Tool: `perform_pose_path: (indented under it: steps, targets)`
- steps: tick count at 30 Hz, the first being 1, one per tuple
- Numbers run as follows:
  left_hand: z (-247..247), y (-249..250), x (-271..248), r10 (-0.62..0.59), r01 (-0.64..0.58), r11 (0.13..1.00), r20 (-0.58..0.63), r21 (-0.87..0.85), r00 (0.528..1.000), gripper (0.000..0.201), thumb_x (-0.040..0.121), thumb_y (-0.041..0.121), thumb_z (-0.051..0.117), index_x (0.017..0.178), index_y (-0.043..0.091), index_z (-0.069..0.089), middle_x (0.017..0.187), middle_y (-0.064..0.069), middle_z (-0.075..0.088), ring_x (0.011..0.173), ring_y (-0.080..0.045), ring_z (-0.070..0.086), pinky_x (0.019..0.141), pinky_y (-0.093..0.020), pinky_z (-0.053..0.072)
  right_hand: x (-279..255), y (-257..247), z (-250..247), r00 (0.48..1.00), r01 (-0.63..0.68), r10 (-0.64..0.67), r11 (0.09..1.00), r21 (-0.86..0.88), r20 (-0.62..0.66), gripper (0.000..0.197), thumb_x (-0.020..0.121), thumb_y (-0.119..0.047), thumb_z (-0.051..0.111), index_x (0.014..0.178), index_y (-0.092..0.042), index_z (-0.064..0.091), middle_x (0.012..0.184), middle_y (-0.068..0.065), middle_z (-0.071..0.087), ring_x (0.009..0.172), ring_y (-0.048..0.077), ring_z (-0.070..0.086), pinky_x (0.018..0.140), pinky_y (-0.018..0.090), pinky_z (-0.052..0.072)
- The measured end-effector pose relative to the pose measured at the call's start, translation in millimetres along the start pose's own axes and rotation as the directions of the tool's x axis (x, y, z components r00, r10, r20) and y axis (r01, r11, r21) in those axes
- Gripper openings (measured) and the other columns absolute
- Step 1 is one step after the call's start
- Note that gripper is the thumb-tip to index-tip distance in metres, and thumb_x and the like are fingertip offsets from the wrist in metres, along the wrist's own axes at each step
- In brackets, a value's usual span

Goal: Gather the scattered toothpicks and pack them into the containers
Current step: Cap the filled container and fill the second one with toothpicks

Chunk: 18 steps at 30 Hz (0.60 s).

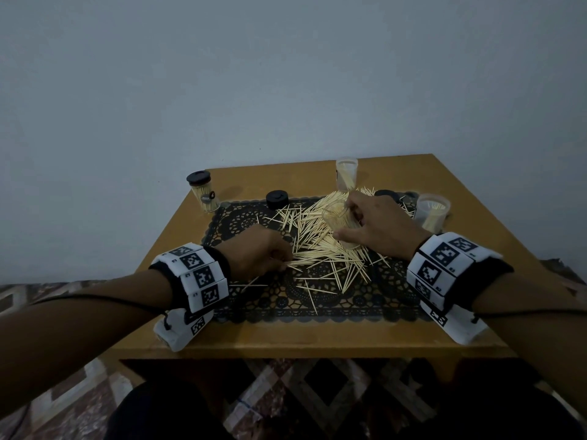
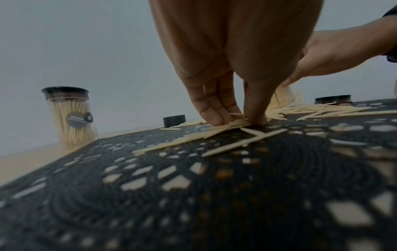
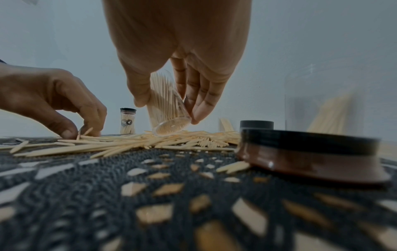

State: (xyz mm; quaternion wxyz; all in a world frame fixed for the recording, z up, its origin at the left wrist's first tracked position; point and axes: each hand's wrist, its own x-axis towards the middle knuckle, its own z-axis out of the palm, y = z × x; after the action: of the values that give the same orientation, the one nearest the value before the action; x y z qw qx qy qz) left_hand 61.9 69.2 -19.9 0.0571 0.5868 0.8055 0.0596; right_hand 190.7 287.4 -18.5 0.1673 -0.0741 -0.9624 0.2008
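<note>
Several pale toothpicks (image 1: 320, 246) lie scattered in a heap on a black lace mat (image 1: 317, 300). My left hand (image 1: 263, 252) is at the heap's left edge; its thumb and fingers (image 2: 214, 117) pinch a small bunch of toothpicks (image 2: 236, 123) against the mat. My right hand (image 1: 378, 223) grips a clear container (image 3: 165, 105) partly filled with toothpicks, tilted above the heap with its base (image 3: 171, 127) just over the pile. Two more open clear containers (image 1: 347, 174) (image 1: 432, 212) with toothpicks stand at the back right.
A closed container with a black lid (image 1: 203, 192) stands at the table's back left. Loose black lids lie on the mat: one behind the heap (image 1: 277, 199), one close to my right wrist (image 3: 309, 152), another beyond it (image 3: 256, 124). The wooden table (image 1: 317, 339) ends near my wrists.
</note>
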Motion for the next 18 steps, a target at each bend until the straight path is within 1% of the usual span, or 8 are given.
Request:
perform_pose_path:
  steps: [3, 6, 8, 10, 12, 14, 16, 18]
  targets:
    - [1.0, -2.3, -0.2, 0.003, -0.003, 1.000, -0.020, -0.009, 1.000, 0.019, 0.086, 0.019, 0.070, 0.105, 0.016, 0.071, 0.100, 0.001, 0.069, 0.089, -0.013, 0.063, 0.077, -0.020, 0.045, 0.4, -0.1, 0.4, 1.000, 0.001, -0.001, 1.000, 0.006, -0.002, 0.053, 0.078, -0.044, 0.076, 0.113, -0.009, 0.055, 0.089, -0.004, 0.055, 0.074, 0.011, 0.050, 0.056, 0.016, 0.032]
    - [0.5, -3.5, 1.5, 0.009, -0.009, 1.000, 0.010, -0.009, 1.000, 0.014, 0.086, 0.016, 0.069, 0.100, 0.015, 0.073, 0.100, 0.001, 0.070, 0.092, -0.013, 0.063, 0.083, -0.026, 0.049, 0.0, -0.4, 0.5, 1.000, 0.006, -0.006, 1.000, 0.006, -0.004, 0.053, 0.078, -0.044, 0.076, 0.112, -0.009, 0.056, 0.090, -0.002, 0.057, 0.074, 0.012, 0.050, 0.056, 0.016, 0.032]
    - [0.3, -4.5, 3.4, 0.002, -0.002, 1.000, 0.010, -0.020, 1.000, 0.013, 0.085, 0.016, 0.070, 0.097, 0.014, 0.074, 0.098, 0.001, 0.071, 0.090, -0.012, 0.064, 0.081, -0.022, 0.048, -0.5, -0.4, 0.3, 1.000, 0.007, -0.007, 1.000, 0.005, -0.001, 0.052, 0.078, -0.044, 0.076, 0.112, -0.009, 0.056, 0.089, -0.003, 0.056, 0.074, 0.011, 0.050, 0.056, 0.016, 0.031]
    - [-1.0, -5.3, 5.7, -0.038, 0.038, 0.997, 0.011, -0.062, 0.999, 0.011, 0.083, 0.014, 0.072, 0.094, 0.013, 0.075, 0.095, 0.001, 0.072, 0.088, -0.012, 0.065, 0.078, -0.018, 0.046, -0.6, -0.3, 0.3, 1.000, 0.005, -0.005, 1.000, 0.007, -0.001, 0.052, 0.078, -0.044, 0.076, 0.112, -0.009, 0.056, 0.089, -0.004, 0.055, 0.074, 0.011, 0.049, 0.057, 0.016, 0.032]
    - [-3.4, -5.2, 7.8, -0.055, 0.056, 0.995, 0.026, -0.080, 0.998, 0.010, 0.082, 0.014, 0.073, 0.092, 0.013, 0.075, 0.092, 0.000, 0.073, 0.086, -0.013, 0.066, 0.078, -0.021, 0.048, -0.2, 0.0, 0.9, 1.000, 0.005, -0.005, 1.000, 0.009, 0.002, 0.052, 0.079, -0.044, 0.076, 0.112, -0.010, 0.056, 0.090, -0.004, 0.055, 0.074, 0.010, 0.049, 0.057, 0.016, 0.032]
    - [-3.4, -5.7, 8.6, -0.022, 0.024, 0.999, 0.037, -0.042, 0.999, 0.010, 0.085, 0.017, 0.071, 0.093, 0.013, 0.075, 0.093, 0.000, 0.072, 0.086, -0.014, 0.065, 0.078, -0.024, 0.049, 0.1, 0.4, 0.9, 1.000, 0.002, -0.002, 1.000, 0.009, 0.003, 0.051, 0.079, -0.044, 0.076, 0.112, -0.010, 0.056, 0.090, -0.004, 0.055, 0.073, 0.009, 0.049, 0.056, 0.016, 0.032]
    - [-1.4, -5.1, 6.6, 0.029, -0.031, 0.999, 0.046, 0.041, 0.999, 0.013, 0.089, 0.022, 0.065, 0.095, 0.013, 0.072, 0.096, 0.000, 0.069, 0.087, -0.015, 0.062, 0.080, -0.028, 0.049, 0.1, 0.2, 0.6, 1.000, 0.001, -0.001, 1.000, 0.010, 0.004, 0.052, 0.078, -0.044, 0.076, 0.112, -0.010, 0.056, 0.091, -0.002, 0.057, 0.074, 0.010, 0.050, 0.057, 0.018, 0.033]
    - [1.0, -4.3, 5.9, 0.080, -0.084, 0.991, 0.044, 0.101, 0.996, 0.016, 0.093, 0.023, 0.059, 0.096, 0.011, 0.069, 0.098, -0.002, 0.065, 0.090, -0.018, 0.059, 0.082, -0.032, 0.047, -0.2, 0.0, 0.5, 1.000, 0.000, 0.000, 1.000, 0.010, 0.011, 0.052, 0.079, -0.044, 0.076, 0.112, -0.010, 0.056, 0.091, -0.002, 0.057, 0.075, 0.011, 0.051, 0.057, 0.018, 0.034]
